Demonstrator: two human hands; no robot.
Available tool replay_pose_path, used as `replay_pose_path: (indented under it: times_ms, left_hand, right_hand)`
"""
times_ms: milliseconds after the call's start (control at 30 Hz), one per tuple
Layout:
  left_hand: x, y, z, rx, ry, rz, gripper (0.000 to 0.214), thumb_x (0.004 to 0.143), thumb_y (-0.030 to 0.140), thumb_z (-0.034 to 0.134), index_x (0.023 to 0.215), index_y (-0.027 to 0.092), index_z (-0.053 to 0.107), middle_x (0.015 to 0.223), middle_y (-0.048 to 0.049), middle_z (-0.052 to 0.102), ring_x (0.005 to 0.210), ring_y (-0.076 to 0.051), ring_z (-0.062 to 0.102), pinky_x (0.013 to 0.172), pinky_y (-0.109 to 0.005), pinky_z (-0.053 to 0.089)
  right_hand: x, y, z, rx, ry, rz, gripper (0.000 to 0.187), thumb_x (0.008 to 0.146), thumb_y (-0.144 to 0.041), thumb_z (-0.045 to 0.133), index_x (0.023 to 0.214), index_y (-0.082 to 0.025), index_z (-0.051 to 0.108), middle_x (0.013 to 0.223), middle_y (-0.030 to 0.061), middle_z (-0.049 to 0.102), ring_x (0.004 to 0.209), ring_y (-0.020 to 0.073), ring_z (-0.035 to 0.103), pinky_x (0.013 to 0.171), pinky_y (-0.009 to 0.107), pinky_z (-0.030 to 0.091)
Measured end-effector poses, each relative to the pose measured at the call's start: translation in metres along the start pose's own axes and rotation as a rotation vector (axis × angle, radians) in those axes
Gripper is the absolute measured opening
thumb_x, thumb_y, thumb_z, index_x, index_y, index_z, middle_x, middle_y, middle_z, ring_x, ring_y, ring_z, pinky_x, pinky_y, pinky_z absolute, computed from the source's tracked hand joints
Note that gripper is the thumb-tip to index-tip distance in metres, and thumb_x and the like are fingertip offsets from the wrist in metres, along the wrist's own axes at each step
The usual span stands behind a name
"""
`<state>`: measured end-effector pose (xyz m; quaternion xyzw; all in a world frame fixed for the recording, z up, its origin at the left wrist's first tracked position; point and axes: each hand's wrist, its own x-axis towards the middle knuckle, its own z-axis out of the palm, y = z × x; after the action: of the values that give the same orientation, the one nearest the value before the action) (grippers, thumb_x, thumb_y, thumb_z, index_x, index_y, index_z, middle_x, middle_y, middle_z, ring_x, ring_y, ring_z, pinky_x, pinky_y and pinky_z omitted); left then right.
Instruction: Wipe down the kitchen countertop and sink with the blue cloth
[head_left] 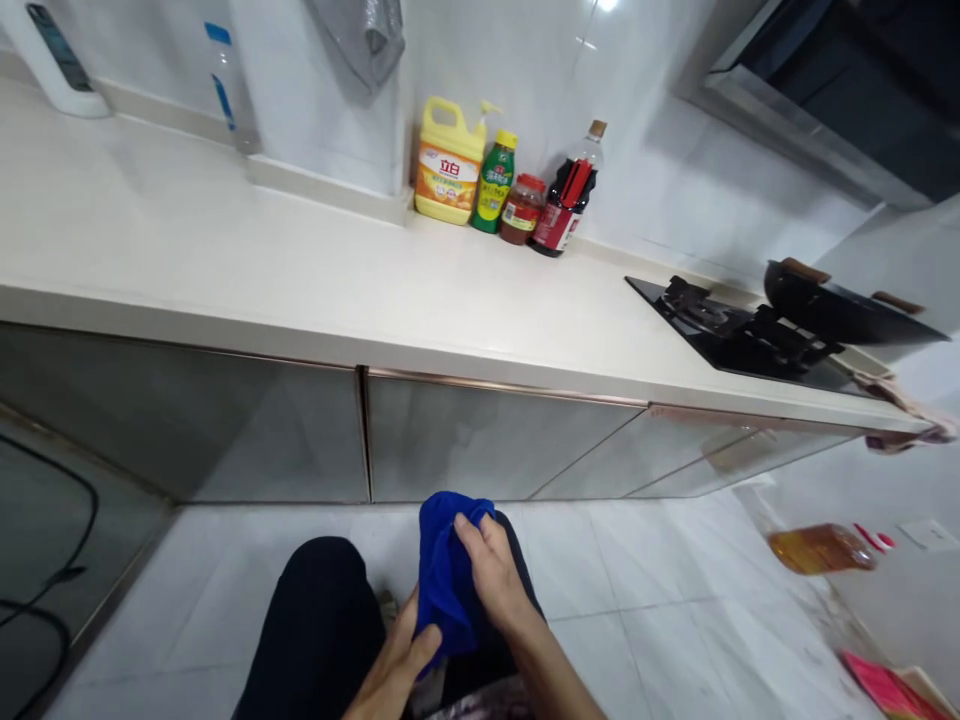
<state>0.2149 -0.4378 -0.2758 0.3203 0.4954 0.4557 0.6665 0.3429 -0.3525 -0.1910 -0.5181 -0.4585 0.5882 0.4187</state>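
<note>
Blue cloth in both my hands

From my head view, the blue cloth (441,580) is at 6 o'clock, beside my right knee and below the edge of the counter (315,270). My left hand (405,655) grips its lower left side, thumb on top; my right hand (491,570) pinches the upper right. At 12 o'clock on the counter stands a yellow detergent jug (450,170), with a dark sauce bottle (564,205) towards 1. The black wok (832,305) sits on the gas hob (724,345) at 3.
</note>
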Motion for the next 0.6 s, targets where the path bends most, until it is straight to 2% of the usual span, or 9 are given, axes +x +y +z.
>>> replay_pose_path:
  times_ms: [100, 233, 367, 500, 600]
  left_hand:
    - [-0.015, 0.012, 0.007, -0.158, 0.006, -0.061, 0.088, 0.064, 0.082, 0.066, 0.128, 0.022, 0.065, 0.142, -0.0109, 0.059, 0.143, -0.040, 0.038, 0.122, -0.053, 0.030]
    - [-0.019, 0.031, 0.021, 0.112, 0.043, -0.060, 0.066, 0.069, 0.067, 0.074, 0.115, 0.020, 0.072, 0.125, -0.0098, 0.070, 0.129, -0.037, 0.054, 0.116, -0.048, 0.040]
    - [-0.015, 0.022, 0.015, 0.150, 0.174, -0.016, 0.057, 0.073, 0.066, 0.068, 0.098, 0.015, 0.075, 0.099, -0.0108, 0.076, 0.113, -0.037, 0.063, 0.110, -0.049, 0.045]
    - [-0.015, 0.001, 0.001, -0.045, 0.201, -0.064, 0.047, 0.073, 0.058, 0.067, 0.089, 0.014, 0.074, 0.090, -0.0106, 0.076, 0.105, -0.037, 0.066, 0.105, -0.052, 0.048]
    - [-0.014, 0.004, -0.009, -0.279, 0.305, -0.117, 0.038, 0.071, 0.049, 0.065, 0.085, 0.015, 0.072, 0.087, -0.0102, 0.076, 0.105, -0.036, 0.067, 0.105, -0.054, 0.049]
  right_hand:
    - [-0.007, 0.000, -0.006, -0.256, 0.017, -0.076, 0.042, 0.093, -0.061, 0.050, 0.082, -0.023, 0.066, 0.082, 0.0015, 0.064, 0.080, 0.0197, 0.058, 0.080, 0.034, 0.048]
    - [-0.021, 0.005, -0.017, -0.477, -0.005, -0.228, 0.036, 0.094, -0.059, 0.051, 0.089, -0.027, 0.068, 0.084, 0.0050, 0.063, 0.087, 0.0237, 0.060, 0.085, 0.037, 0.049]
    - [-0.032, 0.007, -0.028, -0.621, -0.085, -0.395, 0.038, 0.097, -0.056, 0.046, 0.098, -0.024, 0.067, 0.087, 0.0068, 0.063, 0.089, 0.0237, 0.058, 0.086, 0.039, 0.050]
    - [-0.033, -0.010, -0.038, -0.562, 0.066, -0.296, 0.043, 0.097, -0.057, 0.043, 0.077, -0.023, 0.061, 0.072, 0.0023, 0.057, 0.073, 0.0193, 0.054, 0.070, 0.033, 0.048]
    - [-0.035, -0.032, -0.048, -0.481, 0.218, -0.219, 0.049, 0.095, -0.062, 0.042, 0.064, -0.024, 0.048, 0.062, -0.0014, 0.051, 0.062, 0.0154, 0.048, 0.059, 0.030, 0.042]
